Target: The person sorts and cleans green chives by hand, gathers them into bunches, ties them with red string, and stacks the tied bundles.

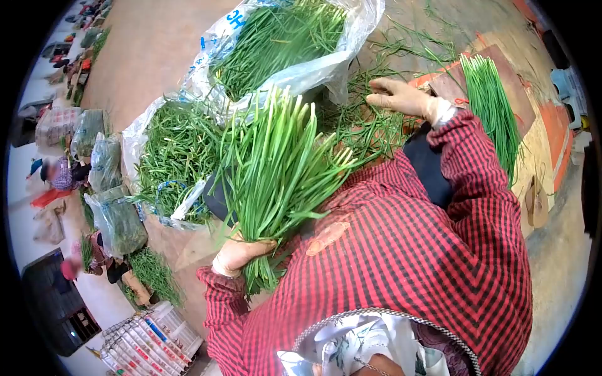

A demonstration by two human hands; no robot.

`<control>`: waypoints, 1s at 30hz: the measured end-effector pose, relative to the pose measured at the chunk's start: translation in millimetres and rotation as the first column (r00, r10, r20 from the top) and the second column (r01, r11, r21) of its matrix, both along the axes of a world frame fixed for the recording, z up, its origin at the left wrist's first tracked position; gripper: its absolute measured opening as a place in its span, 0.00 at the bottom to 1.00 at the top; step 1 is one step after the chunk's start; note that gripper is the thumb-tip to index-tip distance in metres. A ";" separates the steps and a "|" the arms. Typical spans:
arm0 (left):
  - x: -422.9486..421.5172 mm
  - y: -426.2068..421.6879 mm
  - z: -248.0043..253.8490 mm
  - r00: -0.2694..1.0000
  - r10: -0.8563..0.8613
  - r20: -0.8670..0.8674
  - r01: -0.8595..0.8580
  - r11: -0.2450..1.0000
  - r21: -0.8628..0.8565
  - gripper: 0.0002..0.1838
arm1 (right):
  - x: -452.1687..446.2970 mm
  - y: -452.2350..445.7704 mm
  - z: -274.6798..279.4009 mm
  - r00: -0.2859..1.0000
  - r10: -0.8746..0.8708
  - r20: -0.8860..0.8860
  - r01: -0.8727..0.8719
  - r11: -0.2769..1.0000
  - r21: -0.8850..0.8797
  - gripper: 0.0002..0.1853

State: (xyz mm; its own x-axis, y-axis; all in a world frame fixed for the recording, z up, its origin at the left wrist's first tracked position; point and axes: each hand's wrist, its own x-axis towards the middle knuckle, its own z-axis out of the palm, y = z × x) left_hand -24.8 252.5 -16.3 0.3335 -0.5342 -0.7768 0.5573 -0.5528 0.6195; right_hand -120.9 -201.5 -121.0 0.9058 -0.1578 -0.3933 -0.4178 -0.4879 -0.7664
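My left hand, in a pale glove, is closed around the lower part of a large bunch of green stalks, their pale ends pointing up and fanning out. My right hand, also gloved, is raised with its fingers apart and holds nothing. Loose green trimmings lie below and beside it. To its right, a neat bundle of green stalks rests on a brown board.
Ahead stands an open plastic bag full of long greens. Another bag holds loose cut greens at the left. Further left are filled bags, a crate stack and other people. Sandals lie at the right.
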 end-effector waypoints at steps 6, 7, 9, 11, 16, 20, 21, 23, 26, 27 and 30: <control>6.3 -6.1 0.0 0.994 -0.100 0.047 0.101 0.994 -0.038 0.25 | -47.7 113.3 9.5 0.871 0.469 0.150 -0.473 0.881 -0.004 0.42; 6.6 -5.4 2.5 0.988 -0.133 0.085 0.137 0.990 -0.040 0.25 | -46.6 118.6 13.8 0.861 0.508 -0.019 -0.508 0.859 -0.058 0.39; 9.0 0.5 8.0 0.991 -0.108 0.083 0.111 0.993 -0.043 0.25 | -41.1 105.3 11.1 0.895 0.433 -0.107 -0.441 0.895 -0.068 0.20; 11.0 -7.2 26.6 0.789 -0.467 0.400 0.466 0.878 0.105 0.22 | -39.5 55.4 -29.5 0.975 0.203 0.087 -0.186 0.966 -0.178 0.13; 4.7 -11.1 14.6 0.579 -0.576 0.578 0.582 0.788 0.201 0.18 | 10.8 11.7 11.0 0.856 -0.422 0.297 0.330 0.890 0.315 0.16; 1.1 -21.7 29.0 0.437 -0.634 0.638 0.659 0.708 0.253 0.18 | 25.9 -49.6 47.6 0.741 -0.633 0.224 0.514 0.750 0.416 0.15; 1.8 -19.3 25.7 0.436 -0.632 0.641 0.655 0.711 0.255 0.18 | 26.3 -59.1 49.1 0.793 -0.558 0.244 0.453 0.809 0.375 0.15; 1.5 -12.3 11.0 0.376 -0.579 0.723 0.725 0.670 0.159 0.21 | 37.6 -1.8 70.6 0.938 -0.095 0.334 0.075 0.995 0.072 0.23; 6.6 -9.5 -9.4 0.215 -0.607 0.765 0.731 0.620 0.286 0.22 | 49.4 67.0 85.4 0.821 0.571 -0.003 -0.495 0.709 -0.502 0.46; 6.6 -8.9 -13.9 0.205 -0.628 0.750 0.704 0.627 0.333 0.22 | 56.0 87.7 75.9 0.785 0.615 -0.072 -0.553 0.645 -0.527 0.47; -1.7 -38.8 25.4 0.258 -0.663 0.703 0.631 0.666 0.397 0.22 | 59.9 124.4 48.0 0.756 0.579 0.306 -0.443 0.796 -0.412 0.41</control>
